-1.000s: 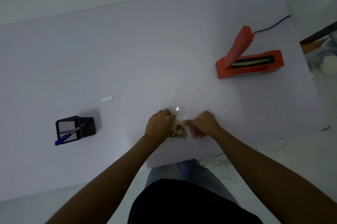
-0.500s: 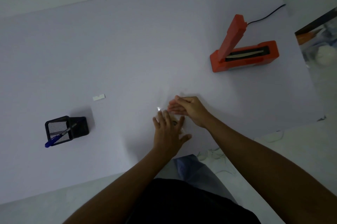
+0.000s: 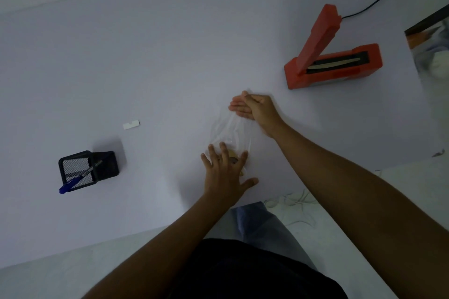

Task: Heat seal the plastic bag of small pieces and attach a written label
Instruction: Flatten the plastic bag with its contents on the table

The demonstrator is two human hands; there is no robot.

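A clear plastic bag [image 3: 230,129] lies flat on the white table [image 3: 158,55], its small tan pieces [image 3: 233,155] bunched at the near end. My left hand [image 3: 226,174] rests spread and flat on the near end, over the pieces. My right hand [image 3: 252,108] lies flat, fingers straight, on the bag's far end. The orange heat sealer [image 3: 332,60] stands open at the far right, its arm raised. A small white label [image 3: 131,125] lies to the left of the bag.
A black mesh pen holder [image 3: 88,168] with a blue pen [image 3: 73,183] stands at the near left. The sealer's black cord [image 3: 366,7] runs off to the far right. Loose white cables [image 3: 291,201] lie on the floor past the table's near edge.
Both hands let go of their pinch on the bag and flattened onto it. My right hand has slid away from me along the bag, which now lies stretched out; my left stays on the pieces.
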